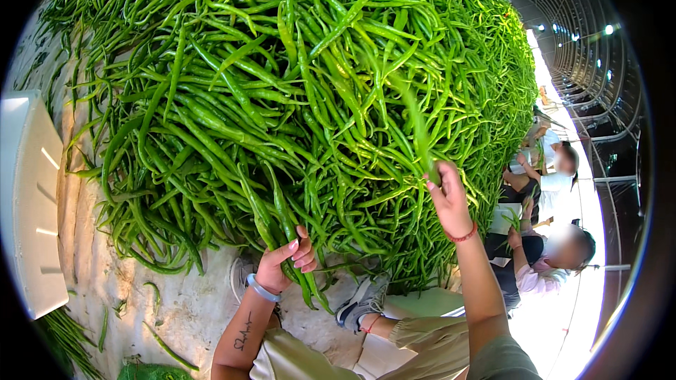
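A huge heap of long green chili peppers (232, 105) fills the middle and far part of the head view. My left hand (283, 262), a pale bangle on its wrist, is closed around a few long green peppers (271, 222) at the near edge of the heap. Over the right side of the pile, my right hand (447, 193), with a red cord at the wrist, pinches a green chili pepper (417, 127). That pepper is smeared by motion and points up and away from the fingers.
A white plastic crate (32, 204) stands at the left on a pale ground sheet (134, 309). Loose peppers (60, 334) lie near it, beside green netting (151, 371). My shoes (360, 302) touch the heap's near edge. At the right, co-workers (542, 253) sit along the pile under an arched roof.
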A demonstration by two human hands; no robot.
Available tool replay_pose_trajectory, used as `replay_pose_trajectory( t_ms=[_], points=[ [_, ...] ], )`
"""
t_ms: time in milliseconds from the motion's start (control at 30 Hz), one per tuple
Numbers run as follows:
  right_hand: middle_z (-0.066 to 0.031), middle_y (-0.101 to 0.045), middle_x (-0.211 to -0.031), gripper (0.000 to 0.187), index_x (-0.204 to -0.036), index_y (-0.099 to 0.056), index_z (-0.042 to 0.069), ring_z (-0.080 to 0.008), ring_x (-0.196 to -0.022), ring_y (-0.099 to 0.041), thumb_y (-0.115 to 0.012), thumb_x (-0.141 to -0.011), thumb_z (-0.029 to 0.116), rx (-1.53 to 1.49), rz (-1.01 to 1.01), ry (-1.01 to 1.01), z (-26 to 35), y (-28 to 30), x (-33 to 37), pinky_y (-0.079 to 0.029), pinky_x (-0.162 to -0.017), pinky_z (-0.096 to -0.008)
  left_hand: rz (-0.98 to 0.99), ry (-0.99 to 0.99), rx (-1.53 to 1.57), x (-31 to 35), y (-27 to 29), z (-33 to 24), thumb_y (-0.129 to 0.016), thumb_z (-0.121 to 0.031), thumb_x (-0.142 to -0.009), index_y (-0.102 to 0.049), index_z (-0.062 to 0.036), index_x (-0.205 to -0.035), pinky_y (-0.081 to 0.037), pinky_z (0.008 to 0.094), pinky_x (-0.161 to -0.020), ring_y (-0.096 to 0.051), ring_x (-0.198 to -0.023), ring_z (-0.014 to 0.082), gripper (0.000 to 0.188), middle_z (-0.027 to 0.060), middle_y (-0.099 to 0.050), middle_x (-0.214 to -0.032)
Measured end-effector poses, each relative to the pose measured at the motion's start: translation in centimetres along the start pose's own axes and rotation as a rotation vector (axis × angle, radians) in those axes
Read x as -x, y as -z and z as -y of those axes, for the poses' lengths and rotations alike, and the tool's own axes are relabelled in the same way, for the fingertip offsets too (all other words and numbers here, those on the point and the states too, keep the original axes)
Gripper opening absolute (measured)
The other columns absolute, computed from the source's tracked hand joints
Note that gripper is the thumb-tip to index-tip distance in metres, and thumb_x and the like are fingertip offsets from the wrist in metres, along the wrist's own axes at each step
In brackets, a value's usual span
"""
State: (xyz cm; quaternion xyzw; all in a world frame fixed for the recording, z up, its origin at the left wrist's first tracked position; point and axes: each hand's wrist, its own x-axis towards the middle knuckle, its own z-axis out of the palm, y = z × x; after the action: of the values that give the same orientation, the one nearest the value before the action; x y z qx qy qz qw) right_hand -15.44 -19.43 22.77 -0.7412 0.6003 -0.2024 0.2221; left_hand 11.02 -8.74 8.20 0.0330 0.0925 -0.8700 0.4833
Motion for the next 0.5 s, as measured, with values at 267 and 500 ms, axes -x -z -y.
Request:
replay_pose_trajectory(
  t_ms=[267,500],
  points=[
    [-0.0025,-0.056,-0.101,0.018,-0.083,-0.063,0.012,-0.0233,-0.107,-0.048,-0.053,-0.070,0.004,0.046,0.412,0.671,7.0,-7.9,-1.1,-0.031,-0.098,-0.0439,-0.083,0.003,-0.264,-0.6,0.2,1.0,-0.066,-0.028,-0.074,-0.041,-0.0052,-0.116,-0.045,0.0419,-0.083,-0.051,-0.104,0.0272,0.054,0.0119,-0.053,-0.110],
    [-0.0194,-0.044,-0.117,0.043,-0.118,-0.038,-0.003,-0.0317,-0.105,-0.048,-0.050,-0.076,-0.002,0.361,-0.331,0.375,4.4,-13.3,-11.3,-0.036,-0.095,-0.0365,-0.219,-0.168,-0.358,-0.2,-1.6,0.4,-0.066,-0.007,-0.074,-0.046,-0.0049,-0.099,-0.045,0.0303,-0.068,-0.050,-0.069,0.0147,0.032,0.0024,-0.049,-0.078]
  ],
)
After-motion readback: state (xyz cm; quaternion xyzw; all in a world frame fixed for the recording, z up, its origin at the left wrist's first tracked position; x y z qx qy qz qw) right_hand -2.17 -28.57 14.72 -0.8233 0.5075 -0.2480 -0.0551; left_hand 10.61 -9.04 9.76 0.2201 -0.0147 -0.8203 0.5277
